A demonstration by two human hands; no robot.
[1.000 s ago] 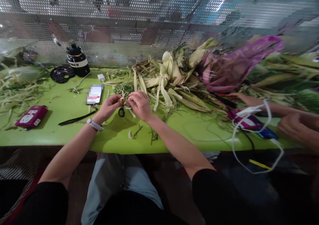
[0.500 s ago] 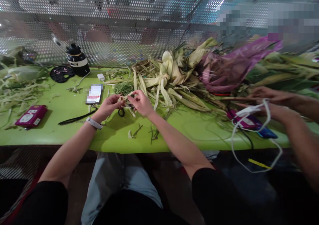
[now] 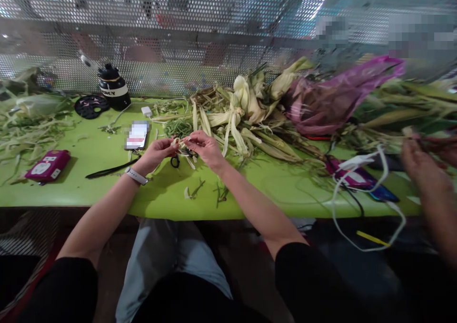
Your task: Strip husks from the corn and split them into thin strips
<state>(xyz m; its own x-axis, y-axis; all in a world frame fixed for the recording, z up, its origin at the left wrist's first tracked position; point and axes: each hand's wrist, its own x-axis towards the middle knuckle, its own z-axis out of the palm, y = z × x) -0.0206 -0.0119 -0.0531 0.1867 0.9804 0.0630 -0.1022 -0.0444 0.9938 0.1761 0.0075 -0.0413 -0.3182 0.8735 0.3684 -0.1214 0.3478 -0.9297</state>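
Note:
My left hand (image 3: 159, 153) pinches one end of a small pale strip of corn husk (image 3: 181, 143). The fingers of my right hand (image 3: 206, 149) are closed on its other end, close beside the left. Exactly how the strip is folded or tied is too small to make out. Black-handled scissors (image 3: 174, 161) appear to lie on the green table under my hands, only a loop showing clearly. Just behind my fingers sits a heap of thin green strips (image 3: 177, 128). Small green scraps (image 3: 194, 189) lie nearer the table's front edge.
Dried corn husks (image 3: 237, 111) and a purple plastic bag (image 3: 317, 106) pile up at the back. A phone (image 3: 137, 135), black bottle (image 3: 114, 87) and magenta box (image 3: 48, 166) stand left. At right, another person's hand (image 3: 421, 158) is near a white cable (image 3: 333, 208) hanging over the edge.
My hands stay together on the husk strip, with only slight finger movement. The other person's hands have drawn back to the right. The view has shifted a little.

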